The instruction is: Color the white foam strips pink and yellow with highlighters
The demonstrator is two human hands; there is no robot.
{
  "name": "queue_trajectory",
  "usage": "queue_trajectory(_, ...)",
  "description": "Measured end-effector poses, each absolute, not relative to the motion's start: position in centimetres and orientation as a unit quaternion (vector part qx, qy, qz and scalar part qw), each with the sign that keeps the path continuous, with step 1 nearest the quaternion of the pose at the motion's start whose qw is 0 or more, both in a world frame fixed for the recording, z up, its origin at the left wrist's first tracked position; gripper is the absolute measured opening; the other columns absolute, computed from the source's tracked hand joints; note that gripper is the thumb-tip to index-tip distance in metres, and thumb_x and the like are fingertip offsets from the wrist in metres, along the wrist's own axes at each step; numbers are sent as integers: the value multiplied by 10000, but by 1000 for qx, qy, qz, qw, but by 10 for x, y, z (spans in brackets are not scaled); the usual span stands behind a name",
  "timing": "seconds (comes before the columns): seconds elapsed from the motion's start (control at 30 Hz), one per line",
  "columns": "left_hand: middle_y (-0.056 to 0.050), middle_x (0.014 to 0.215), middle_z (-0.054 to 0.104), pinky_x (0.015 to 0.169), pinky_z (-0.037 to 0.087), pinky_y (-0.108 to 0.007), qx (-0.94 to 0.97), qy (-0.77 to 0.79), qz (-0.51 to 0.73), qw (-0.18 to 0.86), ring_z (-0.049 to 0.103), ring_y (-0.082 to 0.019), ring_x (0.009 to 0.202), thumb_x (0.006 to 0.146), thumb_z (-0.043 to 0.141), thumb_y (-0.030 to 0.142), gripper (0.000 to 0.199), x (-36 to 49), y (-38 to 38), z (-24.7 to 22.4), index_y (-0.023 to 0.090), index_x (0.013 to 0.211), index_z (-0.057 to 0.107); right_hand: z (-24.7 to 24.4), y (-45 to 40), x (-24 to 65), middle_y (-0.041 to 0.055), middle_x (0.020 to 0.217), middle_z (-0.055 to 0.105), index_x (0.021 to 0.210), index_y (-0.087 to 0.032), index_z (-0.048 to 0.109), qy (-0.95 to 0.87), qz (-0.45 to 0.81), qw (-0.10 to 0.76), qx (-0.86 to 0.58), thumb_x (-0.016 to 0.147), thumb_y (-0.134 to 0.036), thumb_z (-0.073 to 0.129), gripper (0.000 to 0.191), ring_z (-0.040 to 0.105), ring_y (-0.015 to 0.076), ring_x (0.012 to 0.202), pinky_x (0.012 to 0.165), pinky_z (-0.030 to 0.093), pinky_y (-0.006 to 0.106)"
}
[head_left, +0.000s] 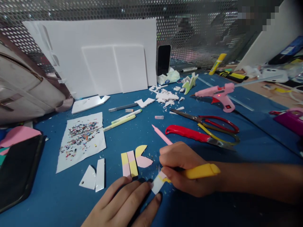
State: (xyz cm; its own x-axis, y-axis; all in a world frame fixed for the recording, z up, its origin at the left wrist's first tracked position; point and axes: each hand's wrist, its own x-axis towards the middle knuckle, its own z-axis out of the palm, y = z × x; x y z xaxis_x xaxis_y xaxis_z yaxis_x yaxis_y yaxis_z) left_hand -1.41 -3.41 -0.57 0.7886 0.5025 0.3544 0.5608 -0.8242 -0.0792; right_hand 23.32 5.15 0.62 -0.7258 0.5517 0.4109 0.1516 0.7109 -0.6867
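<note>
Steadily, the right hand (pixel 184 170) grips a yellow plastic marker (pixel 201 171), its tip at the coloured end of a small white rectangular piece (pixel 157 185) that lies flat on the blue tabletop (pixel 59 201). The piece is white along most of its length, with pink and yellow at that end. The left hand (pixel 120 201) rests with its fingers extended and slightly parted, forefinger and thumb holding the piece at its near end. Just beyond those fingers lie pink-and-yellow rectangular strips (pixel 129 164) and a two-lobed pink-and-yellow cutout (pixel 143 159). A slim pink marker (pixel 162 134) lies just behind the right hand, near a red-handled cutter (pixel 188 132). Farther back, a pale tissue packet (pixel 169 76) bears a small blue label, its writing too small to read. On the pink glue gun (pixel 219 94), a red light shows, but no brand can be made out.
</note>
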Motion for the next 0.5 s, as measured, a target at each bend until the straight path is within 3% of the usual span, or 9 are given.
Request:
queue_trajectory(0.13,57,1350,630,1269,126,-359,-941,-269,-186,92,548,-123,1221,1082,368,183,351,-13,-34,-8,224,1312,629,5,52,232,-60,579,344,688,-217,320,-887,285,305,-198,876,-216,532,283,351,112,527,517,207,277)
queue_trajectory(0.3,55,1334,642,1272,103,-342,-949,-250,-162,102,572,-106,1205,1081,360,167,360,-13,-32,-7,214,1332,613,5,51,232,-54,592,362,705,-220,330,-894,252,304,-212,882,-213,519,259,351,119,531,512,213,279)
queue_trajectory(0.5,48,1313,653,1269,103,-337,-946,-262,-165,97,584,-112,1182,1075,360,162,361,-12,-32,-6,204,1323,620,6,51,232,-60,567,310,687,-229,255,-891,307,276,-186,849,-170,509,308,329,125,528,515,212,295)
